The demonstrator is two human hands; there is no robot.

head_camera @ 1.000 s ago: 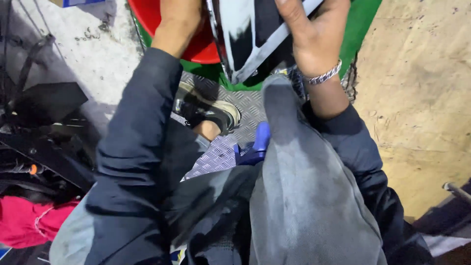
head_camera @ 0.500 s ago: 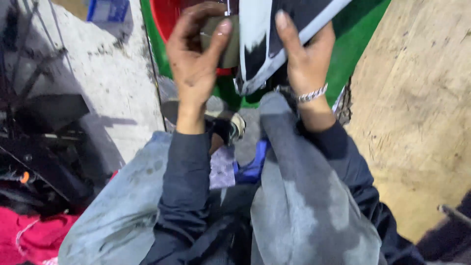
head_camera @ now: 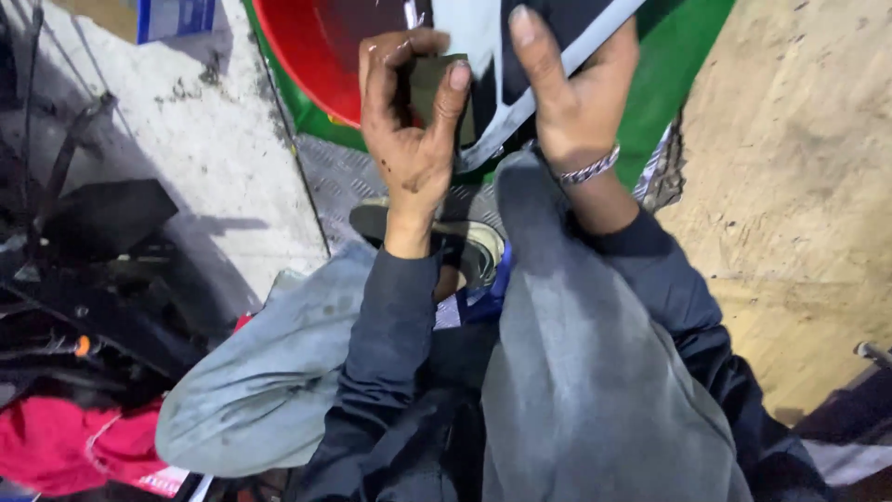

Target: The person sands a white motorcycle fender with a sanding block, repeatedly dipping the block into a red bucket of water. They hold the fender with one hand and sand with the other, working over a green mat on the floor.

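The left hand (head_camera: 413, 139) is raised with its fingers curled and its thumb brought toward the fingertips, so that a small dark flat piece (head_camera: 429, 85), possibly a sanding pad, is pinched between them. The right hand (head_camera: 571, 102) is spread open against a black and white panel (head_camera: 520, 56), which is gripped at its edge with the fingers laid over its face; a metal bracelet (head_camera: 587, 169) is worn at the wrist. The panel is held upright at the top of the view, above the knees, and the pad is kept just beside its pale edge. Grey trousers (head_camera: 576, 372) fill the lower part, with a dark shoe (head_camera: 465, 244) seen between the legs on chequered metal plate (head_camera: 339, 181). Behind the hands a red basin (head_camera: 311, 56) is set against a green container (head_camera: 674, 93); what the basin holds cannot be told, as its inside is mostly hidden. A red cloth (head_camera: 65, 442) lies at the lower left, and a blue box (head_camera: 172, 17) stands at the upper left.
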